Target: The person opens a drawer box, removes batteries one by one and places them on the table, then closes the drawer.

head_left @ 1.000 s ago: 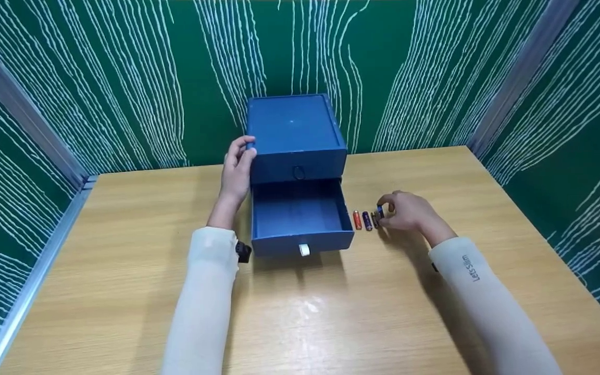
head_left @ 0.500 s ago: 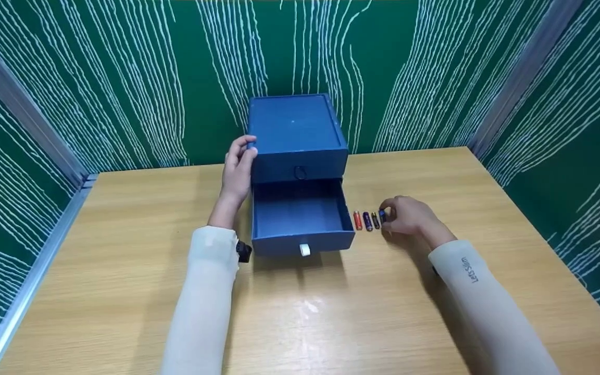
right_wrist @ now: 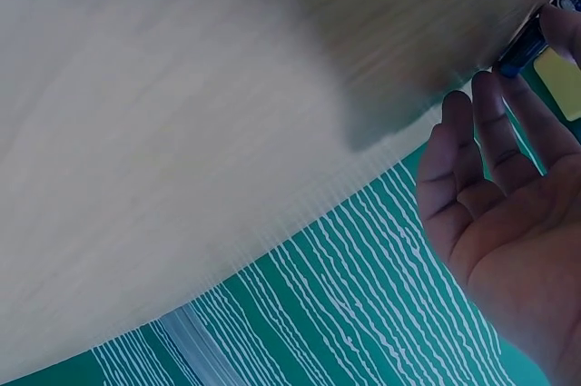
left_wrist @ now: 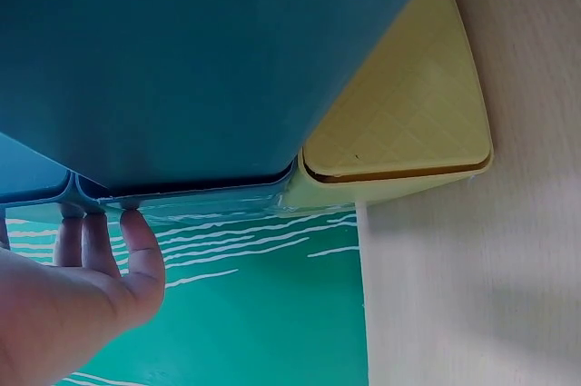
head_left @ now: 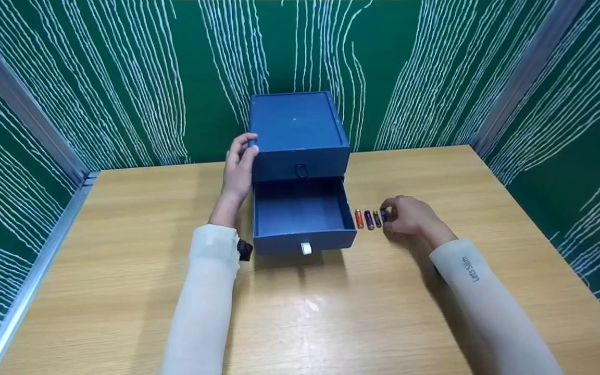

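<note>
My left hand holds the left front corner of a blue drawer unit, fingers bent over its upper edge. In the left wrist view, fingertips touch the unit's side. The lower drawer, with a white pull tab, is pulled out and has a bare floor; the upper one is closed. My right hand pinches a dark blue battery between thumb and fingers, standing at the right end of a row. Beside it lie a black battery, a purple one and an orange one.
The wooden table extends around the unit. A green wall with white wavy lines rises close behind it, and metal posts stand at both corners. A yellow casing sits under the blue part in the left wrist view.
My right hand has shifted slightly right and down with the dark blue battery, uncovering the black battery beside it. My left hand keeps its place on the unit.
</note>
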The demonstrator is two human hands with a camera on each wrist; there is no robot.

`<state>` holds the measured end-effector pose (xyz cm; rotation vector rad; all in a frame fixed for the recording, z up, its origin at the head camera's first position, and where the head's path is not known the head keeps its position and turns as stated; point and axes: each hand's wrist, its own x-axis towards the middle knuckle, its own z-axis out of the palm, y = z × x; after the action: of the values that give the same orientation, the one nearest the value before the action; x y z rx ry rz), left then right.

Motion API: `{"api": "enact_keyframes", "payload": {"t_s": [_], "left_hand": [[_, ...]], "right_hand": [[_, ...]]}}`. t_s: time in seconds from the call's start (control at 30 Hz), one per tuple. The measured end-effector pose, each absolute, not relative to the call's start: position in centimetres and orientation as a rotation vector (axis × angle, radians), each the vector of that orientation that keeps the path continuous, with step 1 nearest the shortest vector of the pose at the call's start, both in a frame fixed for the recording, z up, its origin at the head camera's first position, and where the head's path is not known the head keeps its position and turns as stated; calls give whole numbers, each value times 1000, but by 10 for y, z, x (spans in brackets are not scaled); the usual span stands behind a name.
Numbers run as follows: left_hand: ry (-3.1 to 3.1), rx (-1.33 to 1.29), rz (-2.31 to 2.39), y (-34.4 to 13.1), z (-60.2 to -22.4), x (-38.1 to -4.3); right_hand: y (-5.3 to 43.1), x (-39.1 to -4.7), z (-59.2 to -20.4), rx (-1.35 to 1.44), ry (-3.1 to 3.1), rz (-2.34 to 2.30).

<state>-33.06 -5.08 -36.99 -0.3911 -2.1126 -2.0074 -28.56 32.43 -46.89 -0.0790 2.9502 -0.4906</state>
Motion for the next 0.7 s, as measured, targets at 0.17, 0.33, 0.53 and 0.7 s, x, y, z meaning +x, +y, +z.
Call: {"api": "enact_keyframes", "payload": {"t_s": [0.17, 0.33, 0.53, 0.7], "left_hand": [[-2125, -389, -2009, -52, -368, -329], [-2122, -381, -2026, -51, -358, -320], [-2124, -372, -2025, -48, -350, -310], [-2121, -371, -2051, -49, -355, -315]], "right_hand": [[324, -285, -469, -70, 2932, -517], [324, -285, -469, -103, 2952, -488], [324, -283, -469, -127, 2985, -438], [324, -282, -471, -126, 2989, -437]]}}
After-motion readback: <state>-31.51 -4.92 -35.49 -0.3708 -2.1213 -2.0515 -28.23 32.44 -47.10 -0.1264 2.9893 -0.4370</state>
